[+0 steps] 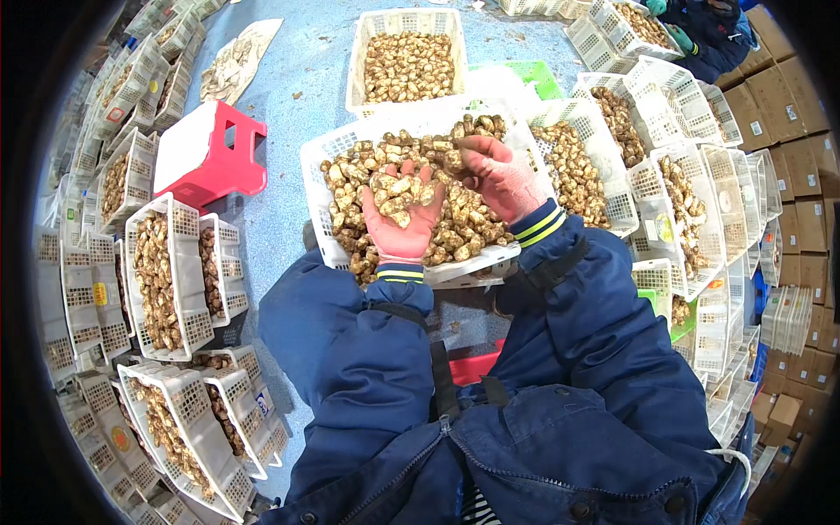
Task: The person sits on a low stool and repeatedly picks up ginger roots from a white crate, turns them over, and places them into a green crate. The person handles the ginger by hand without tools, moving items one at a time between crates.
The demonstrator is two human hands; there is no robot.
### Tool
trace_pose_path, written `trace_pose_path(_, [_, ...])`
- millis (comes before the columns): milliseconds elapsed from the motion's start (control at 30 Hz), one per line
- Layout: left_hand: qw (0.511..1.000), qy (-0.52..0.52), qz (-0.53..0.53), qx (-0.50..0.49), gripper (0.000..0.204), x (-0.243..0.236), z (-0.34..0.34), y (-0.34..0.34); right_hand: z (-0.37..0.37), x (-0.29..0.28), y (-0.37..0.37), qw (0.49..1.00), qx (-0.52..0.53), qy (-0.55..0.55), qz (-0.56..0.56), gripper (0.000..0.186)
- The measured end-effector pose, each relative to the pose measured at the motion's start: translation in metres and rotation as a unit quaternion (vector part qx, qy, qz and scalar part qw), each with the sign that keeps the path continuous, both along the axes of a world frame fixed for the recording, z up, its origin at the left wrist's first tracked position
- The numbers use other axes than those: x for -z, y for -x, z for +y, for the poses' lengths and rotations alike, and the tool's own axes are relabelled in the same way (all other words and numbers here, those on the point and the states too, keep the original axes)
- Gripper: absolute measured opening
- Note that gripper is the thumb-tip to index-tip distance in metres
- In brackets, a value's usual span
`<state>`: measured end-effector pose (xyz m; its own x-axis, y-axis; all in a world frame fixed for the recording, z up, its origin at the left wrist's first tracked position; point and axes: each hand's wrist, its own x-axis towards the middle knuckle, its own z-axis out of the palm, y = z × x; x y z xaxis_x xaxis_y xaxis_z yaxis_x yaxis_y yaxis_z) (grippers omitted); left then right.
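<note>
My left hand (pixel 404 223) is turned palm up over a white plastic crate (pixel 315 188), with several small knobbly brown-and-cream tubers (pixel 401 194) cupped in it. The fingers curl up around the sides of this handful. To its right, my right hand (pixel 503 175) has thumb and fingers closed around a tuber at the crate's far side; its fingertips partly hide it. More tubers (pixel 468 219) of the same kind fill the crate beneath both hands. The crate tilts toward me, its near edge just in front of my knees.
Another crate of tubers (pixel 408 17) stands on the blue floor beyond. Filled white crates line the right, the closest being a long crate (pixel 617 210). At left are a red stool (pixel 236 175) and stacked crates (pixel 179 289). A co-worker (pixel 709 39) handles a crate at the far right, near cardboard boxes (pixel 783 101).
</note>
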<state>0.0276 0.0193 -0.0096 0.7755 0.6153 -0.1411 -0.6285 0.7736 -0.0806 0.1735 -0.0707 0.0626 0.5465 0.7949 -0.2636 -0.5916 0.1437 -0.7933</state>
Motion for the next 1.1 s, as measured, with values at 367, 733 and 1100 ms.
trace_pose_path(367, [1.0, 0.0, -0.005, 0.021, 0.054, 0.003, -0.002, 0.0, -0.028, 0.014, -0.072, 0.943, 0.287, 0.04, 0.164, 0.069])
trace_pose_path(733, [0.992, -0.001, 0.09, 0.085, 0.047, 0.0, -0.006, -0.001, 0.01, 0.004, 0.024, 0.823, -0.098, 0.125, -0.546, 0.033])
trace_pose_path(1100, [0.974, -0.063, 0.135, 0.172, 0.054, -0.003, -0.013, -0.003, 0.012, 0.011, 0.01, 0.87, -0.193, 0.195, -0.41, 0.04])
